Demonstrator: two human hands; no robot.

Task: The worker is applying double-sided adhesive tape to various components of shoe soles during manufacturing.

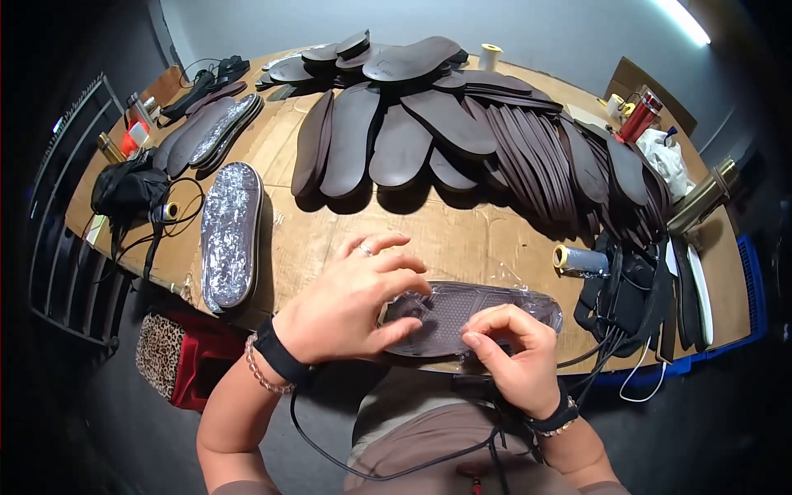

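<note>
At the table's [276, 194] near edge lies a dark sole [450, 318], clear film [540, 307] clinging loosely about it, so I'd call it partly covered. The right hand [520, 351] pinches narrowly, apparently on that film; the left hand [367, 289] spreads its fingers wide, holding nothing I can see. Toward the left edge, a shiny stack [231, 235] looks fully wrapped. Toward the far edge, a big soles pile [400, 153] appears mostly bare.

Left hand [356, 289] partly hid the left end of the grooved sole [448, 320]; I couldn't tell if the right hand [520, 353] over it pinched clear film [540, 308]. Beyond the sole, heaped insoles [528, 148] hid one another. On its near side, forearms [238, 404] were cut off.
</note>
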